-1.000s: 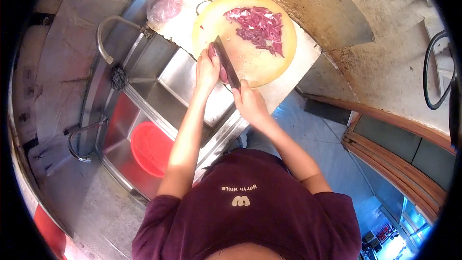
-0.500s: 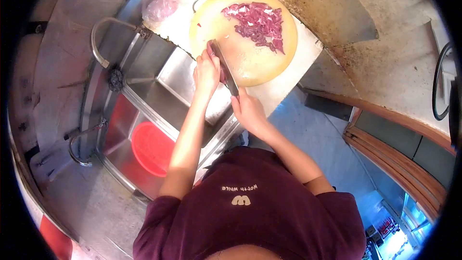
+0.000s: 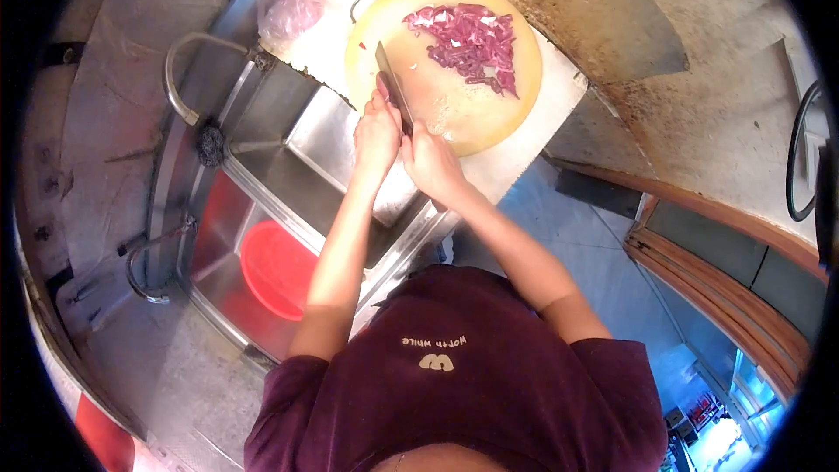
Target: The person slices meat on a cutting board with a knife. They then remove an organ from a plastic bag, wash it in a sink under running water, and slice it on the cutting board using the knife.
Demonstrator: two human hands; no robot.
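My right hand [image 3: 431, 163] is closed round the handle of a knife [image 3: 393, 85], whose blade points away from me over the round yellowish cutting board [image 3: 367, 31]. Close against the blade's left side, my left hand [image 3: 378, 135] grips a piece of dark red meat [image 3: 382, 86], mostly hidden under the fingers. Sliced red meat [image 3: 472, 42] lies in a loose pile on the far right part of the board. A tiny red scrap sits near the board's left edge.
Left of the board, a clear plastic bag [image 3: 293, 7] with something pinkish inside rests on the white counter. Below are steel sinks [image 3: 271, 177] with curved taps [image 3: 179, 79], a dark scouring pad [image 3: 210, 145] and a red basin [image 3: 275, 267]. A stained wall [image 3: 568, 9] borders the far side.
My right hand has pushed the knife forward and to the left, so its tip now reaches further past my left hand. The left hand stays nearly in place on the meat.
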